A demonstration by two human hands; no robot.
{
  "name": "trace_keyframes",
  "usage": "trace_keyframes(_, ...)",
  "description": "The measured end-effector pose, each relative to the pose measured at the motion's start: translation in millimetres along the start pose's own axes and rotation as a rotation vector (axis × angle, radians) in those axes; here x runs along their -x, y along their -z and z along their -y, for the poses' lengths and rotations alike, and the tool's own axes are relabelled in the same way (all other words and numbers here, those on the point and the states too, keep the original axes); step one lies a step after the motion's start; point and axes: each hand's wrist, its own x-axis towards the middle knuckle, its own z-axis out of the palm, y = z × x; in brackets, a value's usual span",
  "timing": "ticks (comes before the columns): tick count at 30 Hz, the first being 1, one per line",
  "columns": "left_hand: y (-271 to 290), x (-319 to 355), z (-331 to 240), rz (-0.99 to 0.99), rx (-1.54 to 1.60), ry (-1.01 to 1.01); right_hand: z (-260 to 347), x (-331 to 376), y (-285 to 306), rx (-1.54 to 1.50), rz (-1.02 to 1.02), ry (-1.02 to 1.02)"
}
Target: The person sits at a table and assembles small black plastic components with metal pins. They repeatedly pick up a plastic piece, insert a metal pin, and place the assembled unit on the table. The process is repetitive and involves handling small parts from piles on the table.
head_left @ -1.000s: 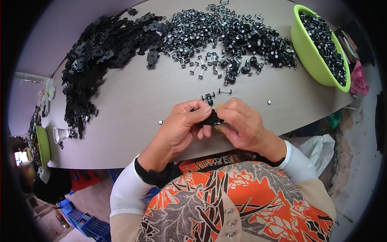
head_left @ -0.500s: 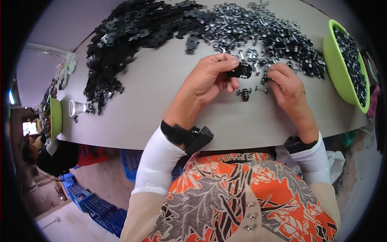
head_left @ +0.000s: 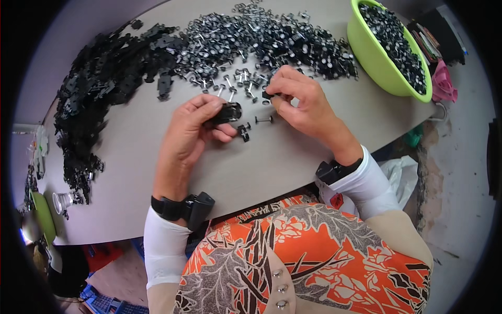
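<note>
Black clip (head_left: 226,113) pinched in left hand's (head_left: 191,133) grip.

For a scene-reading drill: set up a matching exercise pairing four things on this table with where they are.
Things:
1. black plastic part
2. green bowl
3. small pin
4. pile of black clips

Places:
A. far right of table
B. loose on table between the hands
C. in the left hand
D. far left of table

Pairs: 1-C, 2-A, 3-B, 4-D
</note>
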Motion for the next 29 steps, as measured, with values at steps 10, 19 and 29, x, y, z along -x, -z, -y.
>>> trace_keyframes(10,-3.0,3.0,0.5,0.113,0.312,0.055,18.7,-14.4,-21.0,-0.113,0.031,0.141)
trace_keyframes(19,-13.3,3.7,11.5,0.102,0.278,0.071,23.0,-8.3,-31.3,0.013,0.069,0.194)
trace_keyframes(29,-12.0,7.4,17.1,0.099,0.119,-0.01,26.5,-7.8,-32.9,-0.008,0.148,0.166)
